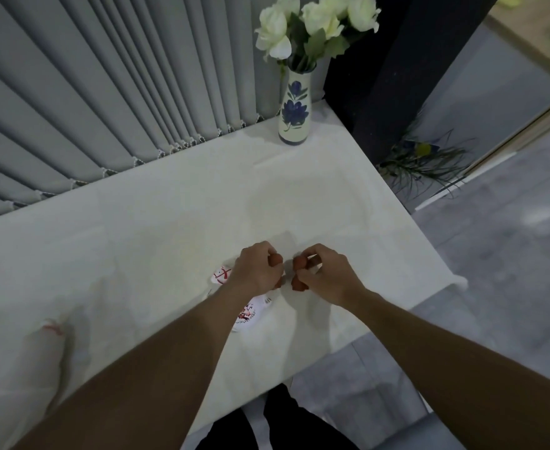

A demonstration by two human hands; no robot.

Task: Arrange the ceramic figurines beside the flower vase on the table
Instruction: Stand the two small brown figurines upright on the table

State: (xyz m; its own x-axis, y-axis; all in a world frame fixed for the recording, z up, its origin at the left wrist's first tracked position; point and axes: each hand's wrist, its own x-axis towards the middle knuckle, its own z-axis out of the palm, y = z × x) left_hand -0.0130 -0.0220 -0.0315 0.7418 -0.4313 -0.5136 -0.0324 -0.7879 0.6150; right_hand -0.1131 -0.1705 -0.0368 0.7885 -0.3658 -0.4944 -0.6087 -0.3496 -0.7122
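Note:
A cream flower vase (293,108) with blue painted flowers and white roses stands at the far right corner of the white table (156,216). Near the front edge, my left hand (256,271) is closed around a small reddish-brown figurine (276,259), mostly hidden by my fingers. Just to its right, my right hand (327,275) grips another reddish-brown figurine (299,272). Two white figurines with red markings lie on the table: one (220,276) left of my left hand, another (251,313) partly under my left forearm.
Grey vertical blinds (105,92) run along the table's far edge. A dark pillar (397,60) rises behind the vase. A spiky plant (426,160) sits on the floor to the right of the table. A whitish object with a red mark (53,332) lies front left.

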